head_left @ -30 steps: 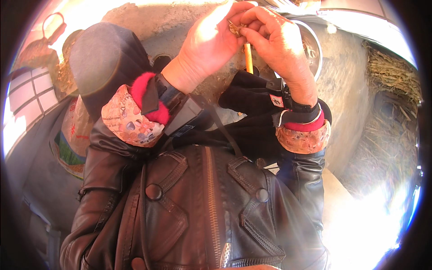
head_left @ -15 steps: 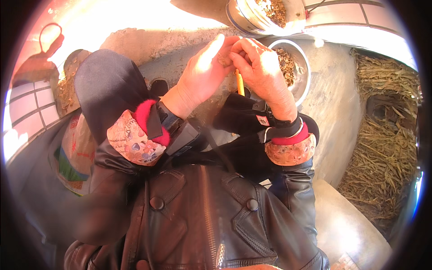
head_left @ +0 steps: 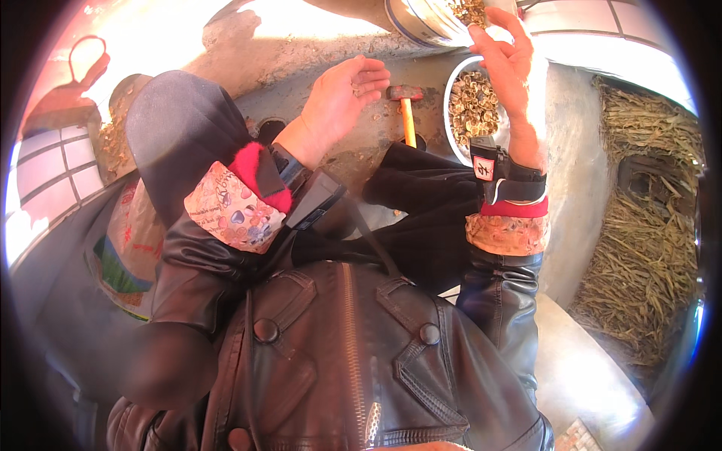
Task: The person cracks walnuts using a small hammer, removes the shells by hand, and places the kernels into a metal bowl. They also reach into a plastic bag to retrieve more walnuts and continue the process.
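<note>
My left hand point(head_left: 338, 101) is held over the floor with its fingers curled in. A small brown bit shows at the fingers, too small to name. My right hand point(head_left: 511, 71) is raised beside the bucket point(head_left: 421, 21), thumb and forefinger apart, and I see nothing between them. Below it stands a white basin point(head_left: 452, 120) full of cracked brown pieces point(head_left: 474, 105) that look like nut shells. Between my hands lies a hammer point(head_left: 408, 124) with a yellow-orange handle and a rusty reddish head. The bucket holds similar brown pieces.
Dry stalks or leaves point(head_left: 635, 248) are heaped along the right. A printed sack point(head_left: 124, 255) stands at the left by my dark-trousered knee point(head_left: 177, 113). White tiles point(head_left: 60, 173) line the left side, and strong sunlight falls on the floor ahead.
My hands have parted. The right one moved up and right from the left hand to beside the bucket. The left stays nearly in place, its fingers curled more, and the hammer's head now shows.
</note>
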